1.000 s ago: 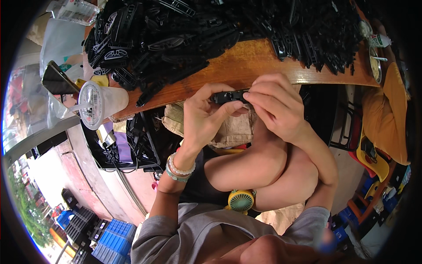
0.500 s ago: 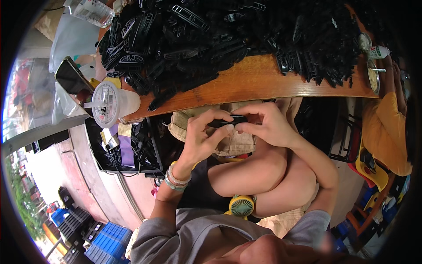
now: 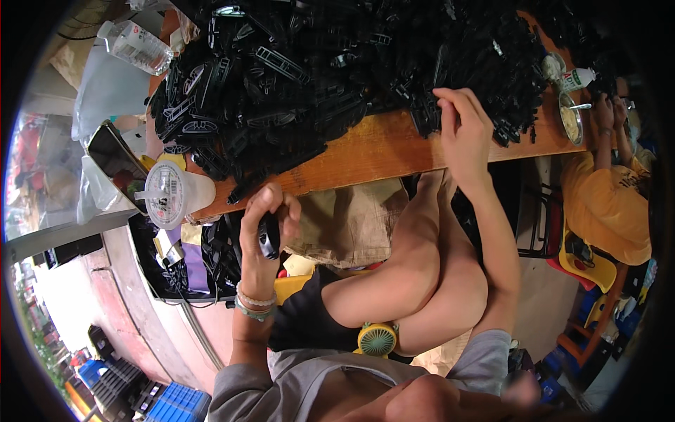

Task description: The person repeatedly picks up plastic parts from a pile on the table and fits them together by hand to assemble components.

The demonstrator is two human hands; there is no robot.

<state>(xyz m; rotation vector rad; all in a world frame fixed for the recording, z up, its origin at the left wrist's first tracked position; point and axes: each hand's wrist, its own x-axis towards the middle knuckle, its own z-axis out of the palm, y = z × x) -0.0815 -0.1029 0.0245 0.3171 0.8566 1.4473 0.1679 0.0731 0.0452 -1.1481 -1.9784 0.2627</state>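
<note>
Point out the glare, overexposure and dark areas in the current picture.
Head view, left: patches washed out to white; head view, corners: a curved fade to black; head view, top: pale glints on the heap of black plastic parts, with many pieces merging into darkness.

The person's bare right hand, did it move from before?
Yes, the bare right hand moved forward, farther over the brown wooden table, to the near side of the heaped black plastic parts.
</note>
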